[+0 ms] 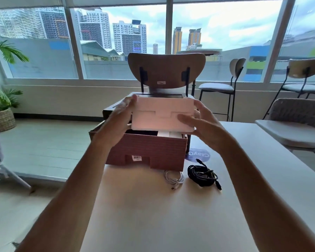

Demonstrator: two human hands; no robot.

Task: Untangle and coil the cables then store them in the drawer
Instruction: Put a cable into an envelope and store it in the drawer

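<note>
Left hand (116, 120) and right hand (204, 128) each grip one end of a white box (160, 113), fingers wrapped round its edges, above the open drawer (147, 151). A coiled white cable (174, 177) and black cable (202, 175) lie on the table (153, 215) just before the drawer.

Looks like a shared office lounge or coworking spot, high up in a city. Big windows (122, 42) run the whole wall, with tower blocks outside. A counter ledge (80, 87) sits under the glass, with tall stools (216, 87) pulled up to it. There's a long pale table (153, 215), a wood-backed chair (166, 71) and a woven lounge chair (298, 110). Potted palms (5, 50) stand in the corner, one in a wicker basket (3, 119). A round blue sticker (199, 155) is stuck on the tabletop.
</note>
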